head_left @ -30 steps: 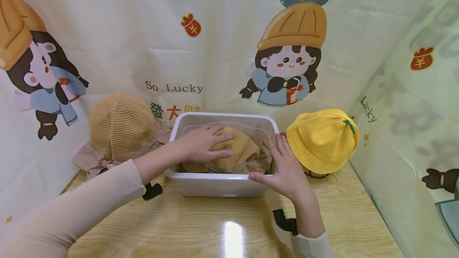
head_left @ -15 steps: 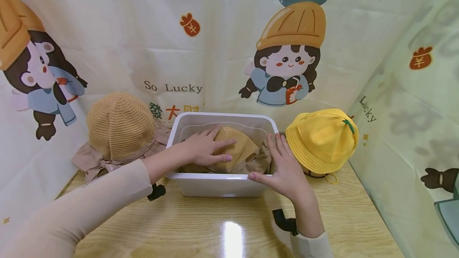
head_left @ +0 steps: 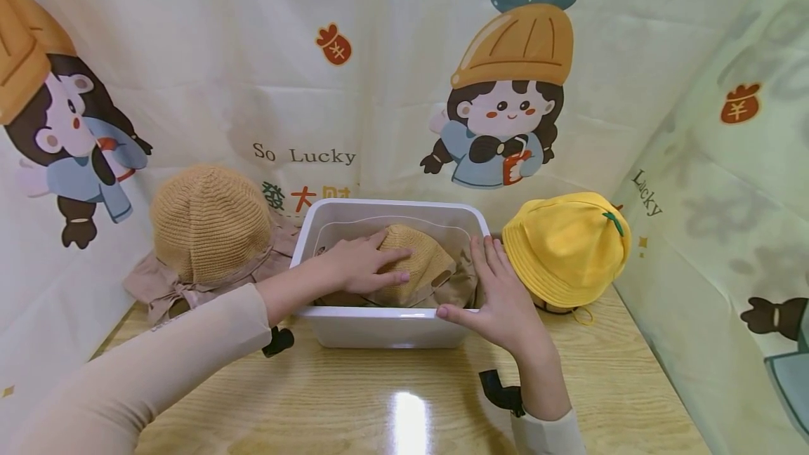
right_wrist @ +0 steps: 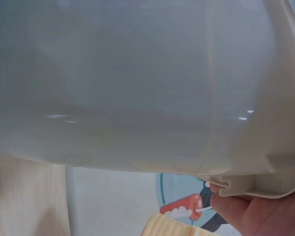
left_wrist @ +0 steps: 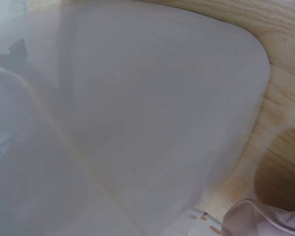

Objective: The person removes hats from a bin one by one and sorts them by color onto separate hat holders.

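At the far edge of the desk [head_left: 341, 399], midway along, the head view shows a white bin [head_left: 392, 330] with a straw hat [head_left: 418, 253] inside. The left hand [head_left: 363, 265] rests on that hat, fingers loosely spread; the right hand [head_left: 505, 300] lies straight-fingered against the bin's right rim. Another straw hat [head_left: 211, 227] occupies the desk's far left corner, a yellow hat [head_left: 569, 251] the far right. From the left wrist, the bin's wall fills most. From the right wrist, fingertips touch its rim.
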A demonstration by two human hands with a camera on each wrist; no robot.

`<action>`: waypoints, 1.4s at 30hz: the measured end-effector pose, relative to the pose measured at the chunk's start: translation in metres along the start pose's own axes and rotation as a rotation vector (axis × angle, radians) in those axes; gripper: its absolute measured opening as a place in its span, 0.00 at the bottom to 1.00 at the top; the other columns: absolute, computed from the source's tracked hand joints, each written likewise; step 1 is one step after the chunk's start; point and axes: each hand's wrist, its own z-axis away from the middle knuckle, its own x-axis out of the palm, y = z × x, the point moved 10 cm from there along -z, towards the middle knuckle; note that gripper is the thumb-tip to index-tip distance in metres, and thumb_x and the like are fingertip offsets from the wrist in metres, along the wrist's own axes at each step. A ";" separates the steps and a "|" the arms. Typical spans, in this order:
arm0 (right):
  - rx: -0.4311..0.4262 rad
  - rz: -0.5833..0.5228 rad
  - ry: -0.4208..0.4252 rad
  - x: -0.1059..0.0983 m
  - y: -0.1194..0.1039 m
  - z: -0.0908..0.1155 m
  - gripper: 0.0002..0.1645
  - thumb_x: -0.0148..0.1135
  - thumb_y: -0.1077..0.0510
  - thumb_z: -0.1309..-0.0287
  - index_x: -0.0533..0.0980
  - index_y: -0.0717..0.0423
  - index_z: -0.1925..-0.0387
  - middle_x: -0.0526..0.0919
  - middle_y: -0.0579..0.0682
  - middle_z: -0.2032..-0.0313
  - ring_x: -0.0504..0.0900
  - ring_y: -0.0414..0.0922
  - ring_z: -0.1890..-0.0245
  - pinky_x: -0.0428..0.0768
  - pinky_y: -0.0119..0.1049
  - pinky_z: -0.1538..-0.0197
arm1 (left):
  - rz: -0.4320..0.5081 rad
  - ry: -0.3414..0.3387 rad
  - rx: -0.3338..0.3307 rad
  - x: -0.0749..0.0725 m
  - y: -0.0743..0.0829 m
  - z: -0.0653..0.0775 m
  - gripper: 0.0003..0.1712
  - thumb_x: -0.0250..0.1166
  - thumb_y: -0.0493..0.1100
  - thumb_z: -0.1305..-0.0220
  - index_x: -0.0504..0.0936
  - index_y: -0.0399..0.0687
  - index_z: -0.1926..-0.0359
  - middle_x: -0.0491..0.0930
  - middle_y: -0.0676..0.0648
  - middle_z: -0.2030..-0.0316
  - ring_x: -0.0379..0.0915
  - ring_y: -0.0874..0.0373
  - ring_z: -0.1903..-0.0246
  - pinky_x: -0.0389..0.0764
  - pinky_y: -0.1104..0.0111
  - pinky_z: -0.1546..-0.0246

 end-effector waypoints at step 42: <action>-0.008 -0.004 0.008 -0.001 -0.001 0.001 0.71 0.66 0.20 0.57 0.47 0.47 0.21 0.42 0.58 0.21 0.37 0.54 0.21 0.54 0.61 0.27 | 0.043 0.449 0.018 -0.046 0.007 -0.013 0.12 0.72 0.49 0.41 0.81 0.53 0.77 0.79 0.55 0.79 0.75 0.55 0.73 0.76 0.56 0.71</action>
